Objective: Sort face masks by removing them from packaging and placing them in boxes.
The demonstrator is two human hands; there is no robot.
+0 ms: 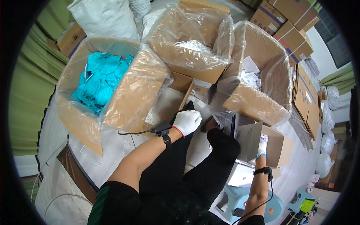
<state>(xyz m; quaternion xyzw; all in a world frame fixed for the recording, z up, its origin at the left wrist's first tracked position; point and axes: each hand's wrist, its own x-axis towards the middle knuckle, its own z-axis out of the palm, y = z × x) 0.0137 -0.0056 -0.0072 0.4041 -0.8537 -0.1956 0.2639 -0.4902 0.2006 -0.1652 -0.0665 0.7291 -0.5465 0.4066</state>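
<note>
My black-trousered knees [195,165] sit closest, centre-low. L hand [186,122], white glove, wrist strap w/ cable, rests loosely curled, fingers together, on my L knee; holds nothing I can see. R hand [262,147], also gloved, at approx 4 o'clock from L, gripping edge of a small open carton [262,144] just beside R knee; fingers partly hidden behind flap. Big liner-bagged box w/ teal pieces [99,80] at 10 o'clock. Bagged box [195,45] at 12, contents unclear. Third bagged box w/ white packets [257,80] at 2. Blue stool [240,198] at 5.
</note>
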